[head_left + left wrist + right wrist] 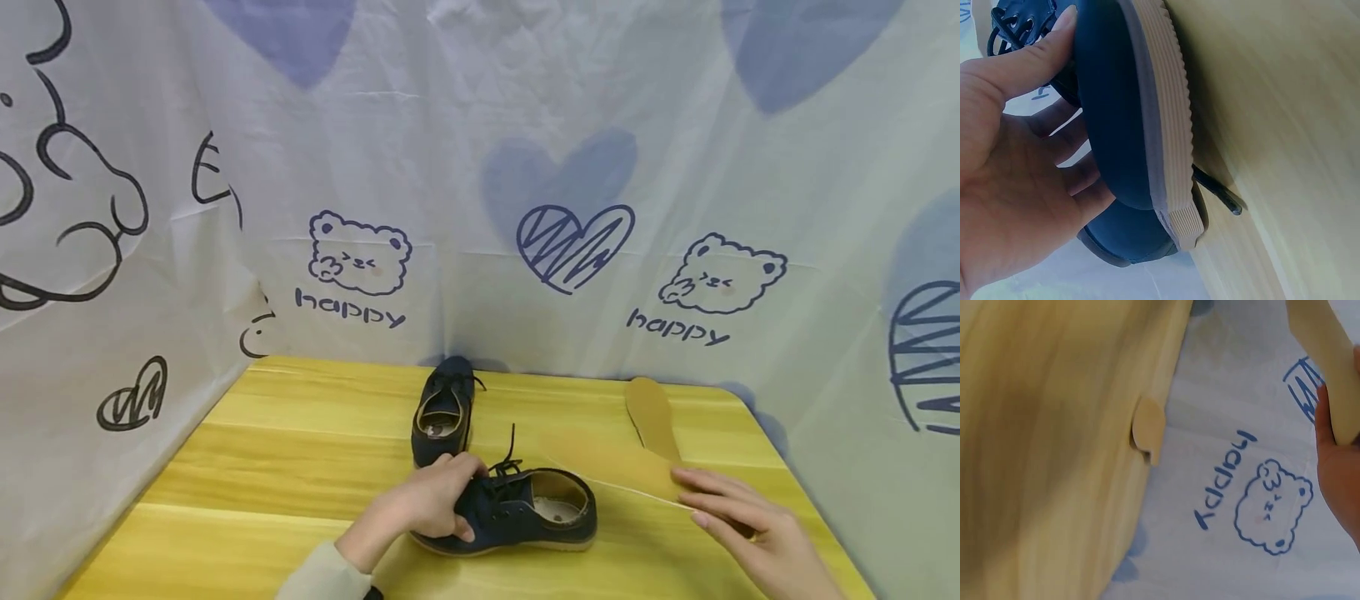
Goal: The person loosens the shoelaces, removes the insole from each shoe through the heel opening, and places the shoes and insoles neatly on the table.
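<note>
My left hand (431, 502) grips the toe end of a dark navy lace-up shoe (506, 527), thumb on the near side. The shoe sits upright on the table, its heel and opening to the right. In the left wrist view its ribbed tan sole edge (1172, 106) shows beside my fingers. To the right, my right hand (765, 529) pinches the end of a tan insole (615, 458). Held above the table, this insole points left towards the shoe's opening and looks slightly blurred. In the right wrist view the insole (1332, 375) rises from that hand.
Behind the gripped shoe stands a matching shoe (422, 446), toe towards the back. A second tan insole (651, 408) lies at the back right of the yellow wood-grain table (300, 433). A printed white cloth (465, 317) hangs behind and beside the table.
</note>
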`<state>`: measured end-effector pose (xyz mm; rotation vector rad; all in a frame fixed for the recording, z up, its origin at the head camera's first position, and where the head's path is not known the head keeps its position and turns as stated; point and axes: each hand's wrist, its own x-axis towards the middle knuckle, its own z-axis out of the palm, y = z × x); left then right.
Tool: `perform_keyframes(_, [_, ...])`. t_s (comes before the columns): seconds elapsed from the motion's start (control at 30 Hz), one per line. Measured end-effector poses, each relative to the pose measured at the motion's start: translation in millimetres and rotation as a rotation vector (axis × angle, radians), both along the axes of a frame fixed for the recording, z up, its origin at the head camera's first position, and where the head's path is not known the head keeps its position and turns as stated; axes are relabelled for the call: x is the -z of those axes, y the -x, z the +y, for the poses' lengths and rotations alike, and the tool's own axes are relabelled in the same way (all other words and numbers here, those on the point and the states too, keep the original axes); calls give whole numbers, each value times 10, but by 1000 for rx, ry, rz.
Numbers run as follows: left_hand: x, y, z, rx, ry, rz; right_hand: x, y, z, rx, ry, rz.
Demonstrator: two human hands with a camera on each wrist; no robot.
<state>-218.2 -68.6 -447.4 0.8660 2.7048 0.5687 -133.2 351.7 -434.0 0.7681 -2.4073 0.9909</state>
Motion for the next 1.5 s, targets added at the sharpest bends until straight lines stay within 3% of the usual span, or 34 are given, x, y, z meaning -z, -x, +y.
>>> perform_keyframes(0.1, [-17,3,-6,-1,6,-6,61,36,-82,80,78,-33])
perform_keyframes(0.3, [-8,-1,-9,8,-6,4,121,171,-205,169,181,72])
perform_keyframes(0.47, [4,29,-36,9,-2,-2,132,380,-295,328,275,123])
perform_keyframes(0.6, [7,46,-47,5,0,-26,157,583,-277,431,321,224])
perform_keyframes(0.7, [12,47,-44,2,-1,-47,174,730,-204,496,322,326])
perform_keyframes(0.83, [25,32,-29,1,7,-52,215,878,-52,574,303,371])
perform_keyframes(1.13, [19,1,10,17,20,-37,360,1011,337,708,215,174])
perform_keyframes(1.4, [9,37,-9,17,26,-19,512,1123,455,699,101,165])
perform_keyframes(1.5, [7,60,-19,20,22,-8,548,1147,489,711,42,74])
